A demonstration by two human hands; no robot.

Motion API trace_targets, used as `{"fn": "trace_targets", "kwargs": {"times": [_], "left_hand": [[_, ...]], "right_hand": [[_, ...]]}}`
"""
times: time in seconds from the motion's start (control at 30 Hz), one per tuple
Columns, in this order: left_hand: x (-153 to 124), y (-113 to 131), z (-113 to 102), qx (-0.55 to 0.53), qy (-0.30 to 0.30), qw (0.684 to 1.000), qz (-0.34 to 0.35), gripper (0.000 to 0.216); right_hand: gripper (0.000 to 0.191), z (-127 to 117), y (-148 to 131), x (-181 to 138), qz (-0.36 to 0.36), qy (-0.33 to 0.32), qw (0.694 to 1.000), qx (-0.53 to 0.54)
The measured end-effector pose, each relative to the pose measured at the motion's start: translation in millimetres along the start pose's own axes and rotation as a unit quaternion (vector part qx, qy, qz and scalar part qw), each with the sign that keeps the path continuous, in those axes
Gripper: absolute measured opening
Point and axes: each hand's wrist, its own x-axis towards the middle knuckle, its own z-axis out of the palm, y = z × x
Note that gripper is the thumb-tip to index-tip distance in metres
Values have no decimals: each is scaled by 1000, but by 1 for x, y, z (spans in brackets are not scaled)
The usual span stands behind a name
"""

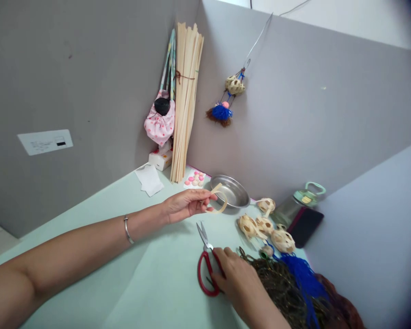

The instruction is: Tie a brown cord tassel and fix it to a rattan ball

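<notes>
My left hand (185,206) pinches a thin, pale wooden strip (225,203) that curls into a loop, held above the table in front of the metal bowl (238,191). Lower down, my right hand (238,278) has its fingers round the right handle of a pair of red-handled scissors (202,235). The scissor blades point away from me and stand slightly apart. To the right of the strip lie several woven strip balls (250,226), with loose ends sticking out. A tangle of dark brown yarn (277,278) is beside my right hand, partly hidden by it.
Blue yarn (303,276) lies on the brown heap. A phone (305,227) leans near a green-lidded bottle (291,205). Tied wooden strips (187,105) stand in the corner beside a pink bag (160,125). A finished-looking ornament (234,85) hangs from a wire. Pink pieces (195,179) lie behind my left hand.
</notes>
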Motion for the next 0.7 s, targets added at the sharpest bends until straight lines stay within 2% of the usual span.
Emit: {"fn": "trace_targets", "kwargs": {"times": [0.07, 0.17, 0.33, 0.53, 0.7], "left_hand": [[-8, -1, -5, 8, 8, 1000, -5, 23], [-17, -2, -15, 14, 28, 999, -11, 24], [-24, -3, -28, -3, 28, 1000, -11, 16], [-25, -3, -29, 9, -5, 1000, -4, 20], [-24, -2, -32, -17, -17, 1000, 6, 16]], "right_hand": [[35, 10, -8, 1, 8, -21, 999, -30], [48, 12, -13, 3, 14, -23, 999, -23], [45, 8, -16, 8, 13, -40, 999, -10], [55, 9, -3, 9, -16, 25, 992, 125], [56, 2, 16, 5, -25, 54, 963, 262]]}}
